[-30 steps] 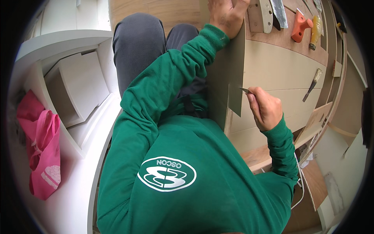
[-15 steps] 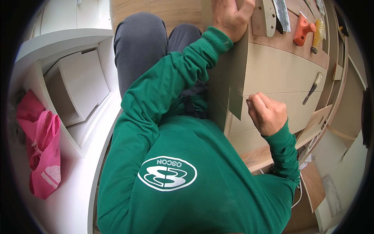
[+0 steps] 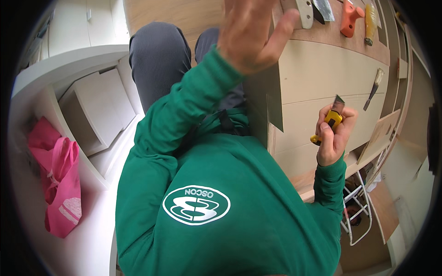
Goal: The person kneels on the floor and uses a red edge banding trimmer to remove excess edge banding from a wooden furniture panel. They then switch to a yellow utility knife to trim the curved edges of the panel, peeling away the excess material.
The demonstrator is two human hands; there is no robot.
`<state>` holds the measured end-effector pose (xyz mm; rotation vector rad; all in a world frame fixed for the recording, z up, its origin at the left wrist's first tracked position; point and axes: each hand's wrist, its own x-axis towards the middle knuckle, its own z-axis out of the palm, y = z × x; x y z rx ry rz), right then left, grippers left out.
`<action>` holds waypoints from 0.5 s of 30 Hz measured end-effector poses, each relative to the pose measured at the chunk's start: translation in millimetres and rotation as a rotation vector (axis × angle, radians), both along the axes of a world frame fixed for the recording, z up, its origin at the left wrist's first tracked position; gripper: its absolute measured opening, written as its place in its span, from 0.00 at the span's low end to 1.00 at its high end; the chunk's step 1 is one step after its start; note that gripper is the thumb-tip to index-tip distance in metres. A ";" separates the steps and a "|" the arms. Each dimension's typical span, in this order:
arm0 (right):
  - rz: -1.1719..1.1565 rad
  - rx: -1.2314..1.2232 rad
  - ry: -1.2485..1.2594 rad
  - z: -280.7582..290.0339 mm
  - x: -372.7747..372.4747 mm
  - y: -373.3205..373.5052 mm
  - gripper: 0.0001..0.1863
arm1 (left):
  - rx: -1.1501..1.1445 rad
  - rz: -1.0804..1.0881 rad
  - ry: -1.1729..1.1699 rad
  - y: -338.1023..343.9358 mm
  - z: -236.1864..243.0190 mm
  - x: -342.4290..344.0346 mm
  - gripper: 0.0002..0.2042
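My left hand (image 3: 248, 37) is raised at the top, thumb spread and fingertips out of the frame, over the near edge of the beige work panels (image 3: 331, 69). My right hand (image 3: 336, 142) grips a yellow utility knife (image 3: 332, 119), blade pointing up, above the panels. A thin, dark greenish sheet (image 3: 275, 115) stands along their left edge. At the top right are an orange-handled tool (image 3: 350, 20), a yellow-handled tool (image 3: 370, 23) and a pale block with holes (image 3: 306, 16); a brush (image 3: 374, 87) lies on the panels at the right.
At the left, a white curved cabinet (image 3: 41, 78) holds white boards (image 3: 103, 108) and a pink cloth bag (image 3: 57, 184). My knees (image 3: 156, 64) are over a wooden floor. Lower right are a white metal frame (image 3: 363, 221) and a plywood board (image 3: 382, 207).
My left hand has lifted off the edge and moved left. My right hand has moved right, away from the sheet, turning so the yellow knife body shows.
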<state>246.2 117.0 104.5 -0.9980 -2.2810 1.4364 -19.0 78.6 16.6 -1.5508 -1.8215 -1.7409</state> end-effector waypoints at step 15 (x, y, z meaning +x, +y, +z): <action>0.269 0.440 0.075 -64.0 78.1 -74.3 0.26 | -0.513 -0.610 0.493 -65.0 42.7 57.0 0.27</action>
